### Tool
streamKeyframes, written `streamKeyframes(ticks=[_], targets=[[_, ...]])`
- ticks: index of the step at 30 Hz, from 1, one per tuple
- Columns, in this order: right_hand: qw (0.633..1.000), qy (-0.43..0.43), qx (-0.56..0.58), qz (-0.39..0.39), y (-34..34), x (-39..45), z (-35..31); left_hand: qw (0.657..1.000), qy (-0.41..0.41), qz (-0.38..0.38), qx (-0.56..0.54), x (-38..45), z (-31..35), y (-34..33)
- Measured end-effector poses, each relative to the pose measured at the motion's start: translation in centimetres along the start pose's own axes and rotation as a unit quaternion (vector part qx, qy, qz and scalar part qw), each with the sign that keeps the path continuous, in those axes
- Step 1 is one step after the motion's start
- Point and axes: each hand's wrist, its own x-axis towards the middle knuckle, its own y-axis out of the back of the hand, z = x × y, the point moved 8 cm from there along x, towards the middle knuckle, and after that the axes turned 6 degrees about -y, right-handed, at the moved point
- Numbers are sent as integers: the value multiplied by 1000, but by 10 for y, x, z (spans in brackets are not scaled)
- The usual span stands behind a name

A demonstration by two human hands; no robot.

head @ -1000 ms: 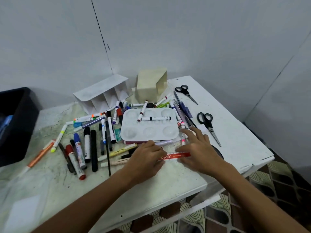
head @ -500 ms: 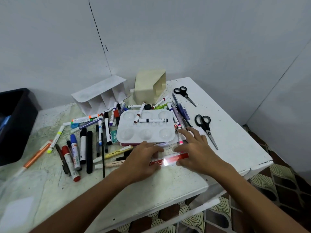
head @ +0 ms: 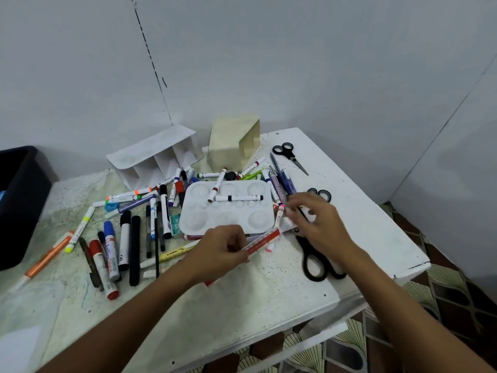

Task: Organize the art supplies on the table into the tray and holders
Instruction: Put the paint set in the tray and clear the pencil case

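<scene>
Scissors (head: pixel 290 153): three pairs; palette (head: pixel 228 208): one; holders (head: pixel 156 157): two.

- The left hand (head: pixel 220 251) now grips the red-labelled clear case (head: pixel 262 241) alone and holds it tilted, its far end raised toward the white palette tray (head: pixel 228 208).
- The right hand (head: pixel 317 222) is off the case and now reaches among the pens (head: pixel 279 214) at the tray's right edge.
- Large black scissors (head: pixel 317 262), previously covered by the right hand, now lie exposed.
</scene>
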Motion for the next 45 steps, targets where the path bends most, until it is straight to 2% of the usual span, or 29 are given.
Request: streamKeyframes(ticks=[2, 3, 6, 9, 13, 17, 19, 21, 25, 28, 32, 35, 38, 41, 43, 45], targets=[[994, -29, -92, 43, 21, 15, 20, 997, 42, -18, -55, 1, -1, 0], [986, -57, -155, 30, 26, 22, 33, 993, 59, -24, -94, 2, -1, -2], [940, -150, -289, -100, 24, 29, 62, 973, 94, -29, -211, 6, 4, -10], [923, -139, -319, -167, 19, 32, 60, 953, 110, -31, -280, 12, 6, -20], [908, -143, -328, -220, 16, 37, 63, 950, 114, -32, -287, 20, 8, -28], [910, -137, -328, -212, 20, 43, 62, 951, 123, -25, -281, 23, 8, -29], [924, -142, -284, -213, 27, 49, 57, 949, 125, -21, -290, 24, 8, -28], [940, -184, -167, -232, 35, 52, 58, 946, 131, -18, -297, 25, 6, -27], [932, -265, 58, -239, 43, 51, 67, 944, 139, -19, -298, 25, 4, -28], [910, -318, 202, -171, 46, 51, 78, 940, 141, -15, -309, 25, 4, -26], [854, -333, 400, -6, 54, 52, 85, 927, 134, 15, -349, 25, 5, -22], [833, -315, 442, 105, 64, 53, 84, 920, 135, 66, -361, 24, 6, -15], [816, -301, 464, 170, 73, 55, 72, 910, 130, 114, -376, 24, 8, -8], [817, -303, 473, 134, 55, 57, 49, 886, 133, 154, -417, 26, 8, -3], [825, -312, 465, 74, 25, 52, 29, 862, 140, 155, -463, 28, 11, -6], [837, -330, 433, 46, -3, 40, 12, 845, 152, 145, -492, 28, 14, -11]])
